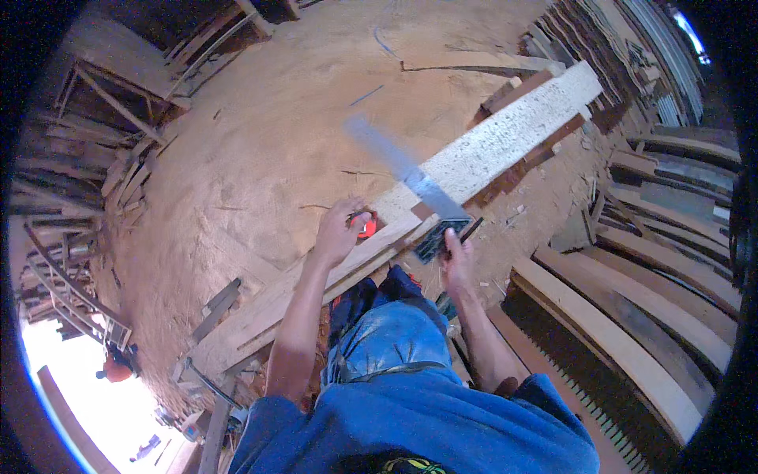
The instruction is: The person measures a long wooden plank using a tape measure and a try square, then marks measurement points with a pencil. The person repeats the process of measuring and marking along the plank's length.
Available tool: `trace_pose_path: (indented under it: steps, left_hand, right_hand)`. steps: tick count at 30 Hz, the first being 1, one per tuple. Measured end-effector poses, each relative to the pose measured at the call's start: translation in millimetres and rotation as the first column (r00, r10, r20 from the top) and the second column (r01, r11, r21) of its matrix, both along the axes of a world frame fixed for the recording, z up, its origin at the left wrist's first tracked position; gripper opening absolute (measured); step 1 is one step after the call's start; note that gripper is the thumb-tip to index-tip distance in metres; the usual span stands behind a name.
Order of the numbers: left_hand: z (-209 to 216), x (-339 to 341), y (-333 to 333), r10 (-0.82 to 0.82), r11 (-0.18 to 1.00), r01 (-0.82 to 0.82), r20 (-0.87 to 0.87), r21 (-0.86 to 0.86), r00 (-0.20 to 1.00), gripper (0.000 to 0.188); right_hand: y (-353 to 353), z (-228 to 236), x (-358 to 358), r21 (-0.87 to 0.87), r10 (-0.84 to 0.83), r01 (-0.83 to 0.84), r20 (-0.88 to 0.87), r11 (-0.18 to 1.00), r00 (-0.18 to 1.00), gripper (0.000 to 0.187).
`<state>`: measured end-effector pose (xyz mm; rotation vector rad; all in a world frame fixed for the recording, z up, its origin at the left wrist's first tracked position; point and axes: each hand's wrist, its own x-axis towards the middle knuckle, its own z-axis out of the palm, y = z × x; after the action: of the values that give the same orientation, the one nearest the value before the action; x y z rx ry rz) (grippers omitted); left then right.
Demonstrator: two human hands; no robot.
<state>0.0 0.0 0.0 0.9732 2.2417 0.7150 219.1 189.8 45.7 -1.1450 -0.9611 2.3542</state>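
Note:
My right hand [457, 259] grips the dark stock of a try square [427, 194], thumb on top. The square's metal blade, blurred at its far end, reaches up and left across a pale, speckled beam [513, 130]. A thin dark stick [472, 230], perhaps a pencil, pokes out beside the fingers of that hand. On the beam's near part, my left hand [341, 229] curls its fingers round a red tape measure [365, 227]. No drawn-out tape is visible. Just below the tape measure lies a narrower pale plank [347, 286], running to the lower left.
Curved timbers [608, 340] are stacked close on my right. Wavy-edged boards [580, 39] lean at the far right. Wooden frames and scraps [118, 103] line the left side. Sawdust-brown ground [237, 158] spreads beyond the beam. A clamp-like metal bar [209, 383] stands at the lower left.

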Motion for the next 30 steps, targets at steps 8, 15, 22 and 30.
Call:
trace_pose_path:
  steps: [8, 15, 22, 30]
  left_hand:
    - [93.7, 71.6, 41.1, -0.159, 0.982, 0.171, -0.150, 0.075, 0.976, 0.100]
    - [84.7, 74.5, 43.8, -0.174, 0.981, 0.185, -0.158, 0.061, 0.972, 0.096]
    - [82.6, 76.5, 42.2, -0.238, 0.967, 0.253, -0.237, 0.034, 0.942, 0.090]
    - [79.5, 75.7, 40.5, -0.237, 0.966, 0.255, -0.234, 0.049, 0.943, 0.087]
  right_hand:
    - [-46.9, -25.6, -0.8, -0.061, 0.062, -0.057, 0.085, 0.997, 0.994, 0.019]
    - [-46.2, -27.9, -11.5, 0.051, 0.146, -0.157, 0.174, 0.986, 0.974, 0.022]
    - [-46.8, -24.0, -10.0, 0.027, 0.175, -0.183, 0.184, 0.983, 0.967, 0.021]
    - [-54.0, -31.8, -9.7, 0.027, 0.144, -0.148, 0.102, 0.989, 0.984, 0.017]
